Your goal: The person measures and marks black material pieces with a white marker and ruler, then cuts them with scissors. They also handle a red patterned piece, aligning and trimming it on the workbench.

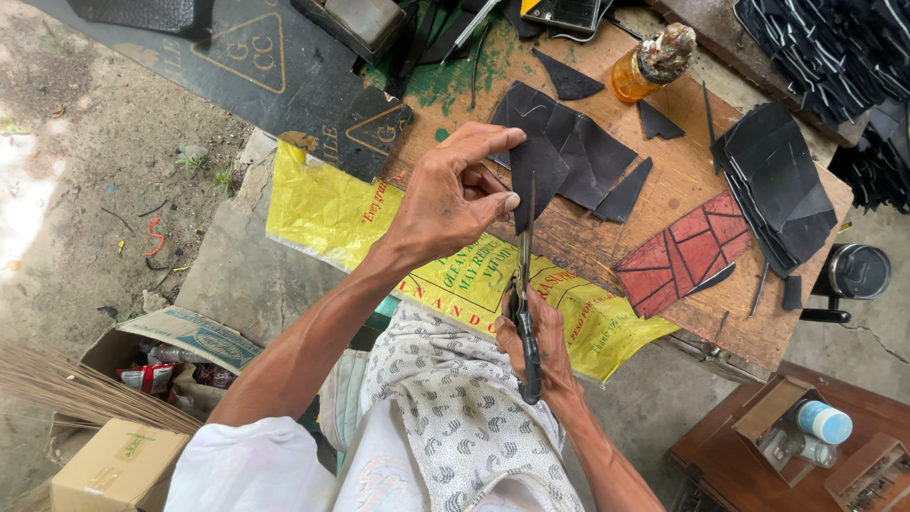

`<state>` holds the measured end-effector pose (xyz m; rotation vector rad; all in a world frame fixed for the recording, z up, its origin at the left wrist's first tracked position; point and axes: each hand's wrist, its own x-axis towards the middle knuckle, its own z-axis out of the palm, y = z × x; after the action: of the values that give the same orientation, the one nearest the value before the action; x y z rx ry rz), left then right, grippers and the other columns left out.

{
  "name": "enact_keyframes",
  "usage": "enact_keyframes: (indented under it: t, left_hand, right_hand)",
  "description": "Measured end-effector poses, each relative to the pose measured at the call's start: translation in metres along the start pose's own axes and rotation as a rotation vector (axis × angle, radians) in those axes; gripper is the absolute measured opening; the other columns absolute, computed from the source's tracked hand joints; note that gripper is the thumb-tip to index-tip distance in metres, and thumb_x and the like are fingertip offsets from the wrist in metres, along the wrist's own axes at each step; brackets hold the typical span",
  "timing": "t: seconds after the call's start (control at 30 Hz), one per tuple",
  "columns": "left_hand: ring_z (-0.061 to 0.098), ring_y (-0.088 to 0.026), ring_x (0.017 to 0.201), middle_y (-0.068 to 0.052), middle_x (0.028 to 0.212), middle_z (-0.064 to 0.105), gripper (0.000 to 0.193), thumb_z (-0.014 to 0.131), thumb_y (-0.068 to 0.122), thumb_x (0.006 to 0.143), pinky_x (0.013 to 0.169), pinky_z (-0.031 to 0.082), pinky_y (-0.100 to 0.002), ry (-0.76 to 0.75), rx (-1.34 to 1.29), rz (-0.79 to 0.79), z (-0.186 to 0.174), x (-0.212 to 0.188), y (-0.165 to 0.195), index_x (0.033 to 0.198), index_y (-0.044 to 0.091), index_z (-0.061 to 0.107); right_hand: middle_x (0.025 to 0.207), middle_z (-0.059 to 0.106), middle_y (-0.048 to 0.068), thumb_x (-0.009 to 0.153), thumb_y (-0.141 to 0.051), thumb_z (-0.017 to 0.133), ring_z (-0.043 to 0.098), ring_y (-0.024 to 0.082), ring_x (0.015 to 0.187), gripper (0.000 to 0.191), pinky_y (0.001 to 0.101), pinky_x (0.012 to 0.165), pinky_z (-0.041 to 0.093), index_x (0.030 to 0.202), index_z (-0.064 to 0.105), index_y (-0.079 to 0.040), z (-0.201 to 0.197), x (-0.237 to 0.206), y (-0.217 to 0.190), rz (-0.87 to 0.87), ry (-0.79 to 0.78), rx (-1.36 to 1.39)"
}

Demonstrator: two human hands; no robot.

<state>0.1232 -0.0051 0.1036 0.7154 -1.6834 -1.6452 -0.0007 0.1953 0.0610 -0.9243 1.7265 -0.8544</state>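
Outdoors, at the wooden table's (664,180) near edge over a yellow bag (322,204), the left hand (450,194) pinches a black piece (536,175) while the right hand (536,341) grips scissors (524,303), apparently mid-cut, blades upward along it.

Black leather-like piece (538,180) in left hand (455,194): matt, smooth. Scissors (524,313) in right hand (540,341): dull metal blades, dark handles. Worktable (682,180): bare wood, rough, stained w/ green paint. Yellow sack (332,213): crinkly plastic, slight sheen. Red patch (687,251): matt, scored. Bottle (637,74): amber, glossy. Lap cloth (455,408): printed fabric.
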Motion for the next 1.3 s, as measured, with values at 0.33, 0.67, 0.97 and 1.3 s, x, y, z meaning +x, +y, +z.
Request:
enact_keyframes:
  t: [0.33, 0.67, 0.97, 1.3]
  left_hand:
    - [0.076, -0.014, 0.095, -0.012, 0.137, 0.056, 0.058, 0.075, -0.013, 0.084, 0.079, 0.064, -0.022, 0.001, -0.003, -0.006, 0.0, 0.001, 0.0, 0.139, -0.005, 0.057]
    - [0.076, -0.015, 0.097, -0.012, 0.135, 0.058, 0.056, 0.075, -0.012, 0.085, 0.084, 0.062, -0.024, 0.012, -0.055, -0.057, -0.002, 0.002, -0.002, 0.138, -0.007, 0.057]
    - [0.072, -0.011, 0.097, -0.012, 0.134, 0.059, 0.052, 0.073, -0.013, 0.085, 0.087, 0.064, -0.022, 0.061, -0.093, -0.036, 0.001, 0.002, -0.006, 0.135, -0.006, 0.061]
    - [0.071, -0.011, 0.094, -0.012, 0.134, 0.06, 0.052, 0.074, -0.013, 0.085, 0.085, 0.063, -0.022, 0.054, -0.114, -0.055, 0.0, 0.004, -0.012, 0.135, -0.006, 0.061]
  right_hand:
    - [0.058, 0.055, 0.003, 0.081, -0.01, 0.061, 0.056, 0.011, 0.046, 0.01, 0.0288, 0.044, 0.048, 0.084, 0.055, -0.003, 0.0, -0.001, -0.002, -0.004, 0.017, 0.002]
    - [0.057, 0.056, 0.004, 0.081, -0.01, 0.061, 0.056, 0.011, 0.046, 0.009, 0.0296, 0.044, 0.047, 0.082, 0.055, -0.003, 0.0, -0.001, -0.008, -0.005, 0.048, -0.046]
    - [0.057, 0.058, 0.003, 0.079, -0.01, 0.059, 0.056, 0.01, 0.045, 0.008, 0.0289, 0.042, 0.047, 0.083, 0.055, -0.003, -0.001, 0.0, -0.006, -0.01, 0.036, -0.017]
    - [0.056, 0.055, 0.001, 0.078, -0.007, 0.059, 0.054, 0.009, 0.043, 0.005, 0.0284, 0.041, 0.043, 0.079, 0.056, -0.003, -0.001, 0.0, -0.001, -0.014, 0.046, -0.028]
